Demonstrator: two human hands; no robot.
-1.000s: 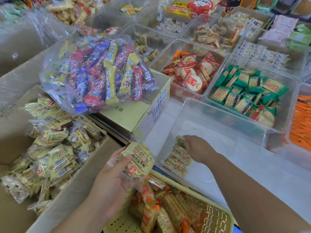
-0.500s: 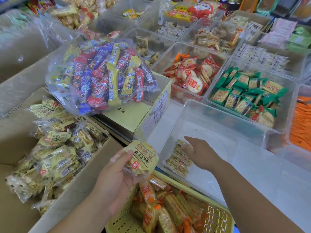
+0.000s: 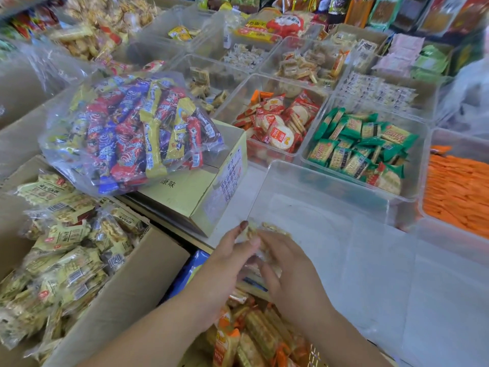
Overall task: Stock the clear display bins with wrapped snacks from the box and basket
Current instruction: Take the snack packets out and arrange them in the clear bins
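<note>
Early in stocking; pinching a snack [image 3: 250,231] in left hand [image 3: 227,260] over near-left corner of nearly bare bin [image 3: 317,178]; cannot tell grip of right hand [image 3: 291,274]; plenty left in box [image 3: 127,287] and basket [image 3: 316,354].

Box snacks [image 3: 66,247] are yellow, cracker packets [image 3: 362,147] green.

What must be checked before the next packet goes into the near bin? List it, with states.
1. Grip: the left hand pinches a packet at the near-left corner of the bin: ok.
2. The right hand free for another: cannot tell, fingers blurred.
3. Room in the bin: ok, floor mostly bare.
4. The box stocked: ok, well filled.
5. The basket stocked: ok, orange packets inside.
</note>
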